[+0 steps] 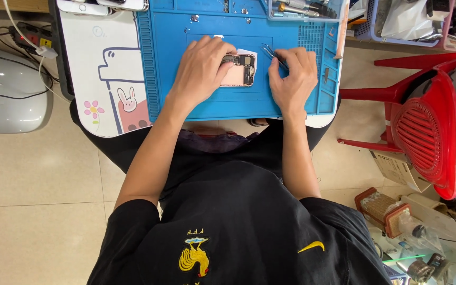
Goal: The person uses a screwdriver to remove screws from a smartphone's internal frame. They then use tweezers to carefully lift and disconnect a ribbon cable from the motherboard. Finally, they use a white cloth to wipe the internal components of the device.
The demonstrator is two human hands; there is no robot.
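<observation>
Your left hand (200, 68) lies flat on the opened phone (240, 69) at the middle of the blue mat (164, 79), fingers spread, pinching nothing. Your right hand (293, 76) has its grip pressed together on the tweezers (271, 53), just beside the phone.

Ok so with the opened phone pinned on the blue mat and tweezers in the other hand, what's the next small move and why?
Probably bring the tweezers tips a little left and down onto the opened phone. The left hand already presses the phone flat on the blue mat, while the right hand holds the tweezers just beside its upper right corner, seemingly not yet touching the exposed parts.
</observation>
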